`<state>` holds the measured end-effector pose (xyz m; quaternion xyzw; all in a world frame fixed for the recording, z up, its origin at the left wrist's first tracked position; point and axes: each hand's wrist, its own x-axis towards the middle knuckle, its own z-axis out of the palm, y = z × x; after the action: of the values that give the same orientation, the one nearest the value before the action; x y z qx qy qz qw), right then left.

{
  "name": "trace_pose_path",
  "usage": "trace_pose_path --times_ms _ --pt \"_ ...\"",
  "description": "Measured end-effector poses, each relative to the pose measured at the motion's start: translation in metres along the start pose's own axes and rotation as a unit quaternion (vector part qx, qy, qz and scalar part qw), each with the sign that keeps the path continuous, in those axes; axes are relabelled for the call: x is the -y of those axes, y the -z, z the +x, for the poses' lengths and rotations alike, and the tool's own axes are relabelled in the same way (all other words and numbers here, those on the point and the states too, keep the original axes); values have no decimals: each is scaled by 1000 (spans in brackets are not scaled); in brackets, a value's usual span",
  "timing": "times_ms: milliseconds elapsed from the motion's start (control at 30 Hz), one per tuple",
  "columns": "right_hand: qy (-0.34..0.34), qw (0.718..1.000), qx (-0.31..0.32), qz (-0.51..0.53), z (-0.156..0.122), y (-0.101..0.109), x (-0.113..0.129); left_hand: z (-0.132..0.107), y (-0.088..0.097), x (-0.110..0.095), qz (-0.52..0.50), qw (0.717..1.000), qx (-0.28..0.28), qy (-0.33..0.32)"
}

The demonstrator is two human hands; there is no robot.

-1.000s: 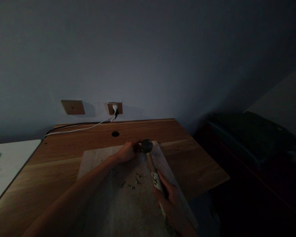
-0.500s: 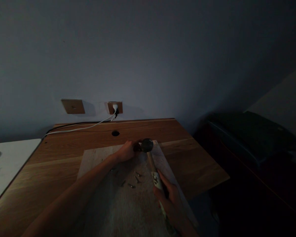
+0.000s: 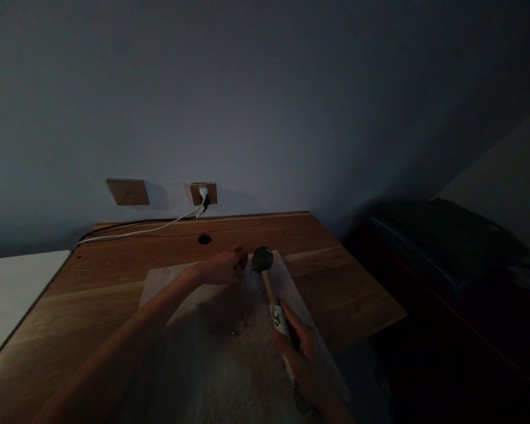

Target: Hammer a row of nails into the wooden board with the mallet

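Observation:
A mallet [image 3: 268,287] with a round dark head and a wooden handle, wrapped in a light patterned grip, is in my right hand [image 3: 307,359]. Its fingers close round the grip. The head is over the far part of a pale board [image 3: 242,377]. Just left of the head is my left hand [image 3: 224,267], its fingers curled together; whatever they pinch is too dark to make out. Between my hands, small metal screws or nails [image 3: 234,333] lie on the board, mostly lost in shadow.
The board rests on a wooden desk [image 3: 357,288] with a cable hole [image 3: 204,239]. Behind it, a white plug and cables [image 3: 159,227] run from a wall socket [image 3: 196,193]. A white surface [image 3: 22,288] adjoins at left. Dark cushion-like bulk [image 3: 450,241] sits at right.
My left hand has shifted slightly left, away from the mallet head, and its wrist has turned. The mallet stays nearly in place. A darker shadow covers the small metal pieces.

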<state>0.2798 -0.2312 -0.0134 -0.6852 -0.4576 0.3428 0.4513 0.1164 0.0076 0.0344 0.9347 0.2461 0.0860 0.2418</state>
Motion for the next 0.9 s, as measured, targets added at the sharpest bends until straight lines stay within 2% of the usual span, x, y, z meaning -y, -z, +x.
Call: trace_pose_path --times_ms 67,133,233,333,433,533,733,900 --pt "-11 1000 2 17 0 1 -2 -8 9 -13 20 995 82 -44" --pt "-15 999 2 29 1 2 -2 -13 9 -27 22 985 151 -75" --pt "-15 999 2 38 1 2 -1 -16 0 -41 34 980 179 -84" --pt "-11 999 -8 34 0 1 0 -16 -8 -46 48 981 168 -87" --pt "2 999 -30 19 0 2 -1 -15 -5 -42 36 985 158 -59" --pt "-5 1000 -10 12 1 5 2 -13 4 -29 10 993 114 -35" --pt "11 1000 -10 8 1 5 15 -4 12 5 -41 998 -3 -39" --pt "-21 999 19 22 -1 5 14 2 4 19 -72 997 -17 -28"
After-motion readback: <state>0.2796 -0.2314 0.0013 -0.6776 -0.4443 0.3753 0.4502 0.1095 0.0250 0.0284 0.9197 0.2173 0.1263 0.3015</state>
